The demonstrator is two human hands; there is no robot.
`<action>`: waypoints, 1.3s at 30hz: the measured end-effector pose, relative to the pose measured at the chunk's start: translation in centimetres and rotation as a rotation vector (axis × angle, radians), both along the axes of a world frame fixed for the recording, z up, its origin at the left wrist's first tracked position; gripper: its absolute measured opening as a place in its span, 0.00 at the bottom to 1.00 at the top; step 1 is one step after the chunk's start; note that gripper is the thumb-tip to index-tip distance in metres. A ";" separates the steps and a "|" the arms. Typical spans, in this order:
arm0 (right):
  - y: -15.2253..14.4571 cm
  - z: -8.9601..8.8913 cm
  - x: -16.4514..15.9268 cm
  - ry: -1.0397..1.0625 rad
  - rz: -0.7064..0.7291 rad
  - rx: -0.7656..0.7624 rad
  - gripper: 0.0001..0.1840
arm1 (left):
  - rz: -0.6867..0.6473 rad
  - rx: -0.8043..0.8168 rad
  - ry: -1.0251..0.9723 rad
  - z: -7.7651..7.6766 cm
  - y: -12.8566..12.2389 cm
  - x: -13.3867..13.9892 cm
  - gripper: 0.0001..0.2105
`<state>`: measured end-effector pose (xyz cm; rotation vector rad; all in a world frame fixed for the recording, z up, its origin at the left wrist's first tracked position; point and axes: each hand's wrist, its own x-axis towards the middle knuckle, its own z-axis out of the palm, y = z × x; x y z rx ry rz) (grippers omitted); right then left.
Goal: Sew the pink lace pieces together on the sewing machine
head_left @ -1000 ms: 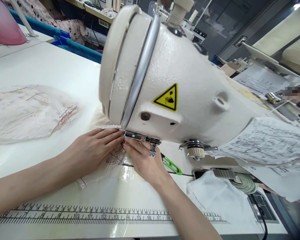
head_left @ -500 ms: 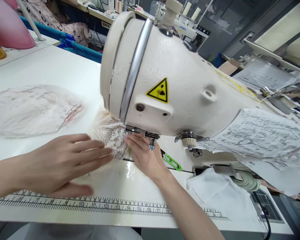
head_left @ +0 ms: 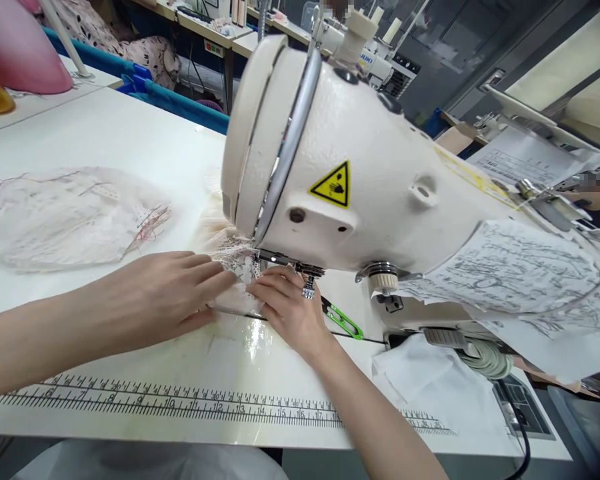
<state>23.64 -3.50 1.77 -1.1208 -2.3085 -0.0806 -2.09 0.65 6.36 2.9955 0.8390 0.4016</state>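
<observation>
Cream lace fabric [head_left: 235,257] lies gathered beneath the head of a white sewing machine [head_left: 375,167]. My left hand [head_left: 180,287] is at the left edge of the lace, its fingers closed over the edge and the thumb mostly hidden. Close to the needle area, my right hand [head_left: 290,303] has its bent fingertips closed on the right side of the lace, partly behind the machine's metal parts. Beside my right wrist lie green-handled thread snips [head_left: 343,320]. A second sheer white lace piece [head_left: 70,220] with loose reddish threads rests on the table to the left.
A printed ruler scale [head_left: 190,403] runs along the table's front edge. White cloth [head_left: 435,373] and a coiled pale cord [head_left: 487,360] are at the right. Paper with dark scribbled lines [head_left: 510,267] hangs on the machine arm. A pink rounded object [head_left: 30,47] stands at the far left.
My left hand has moved from hovering with fingers apart to the lace edge, and its fingers have closed. My right hand stays at the lace. The view has shifted slightly.
</observation>
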 end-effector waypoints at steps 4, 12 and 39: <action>0.0 -0.1 0.1 0.022 0.008 0.020 0.14 | -0.094 0.157 0.097 -1.6 1.2 2.1 0.20; -0.1 -0.1 -0.1 -0.062 -0.048 0.004 0.14 | -0.031 0.215 -0.059 -3.3 0.6 1.7 0.25; 0.3 -0.5 -0.2 -0.174 0.042 0.030 0.13 | -0.022 0.059 -0.165 -5.9 1.4 1.9 0.24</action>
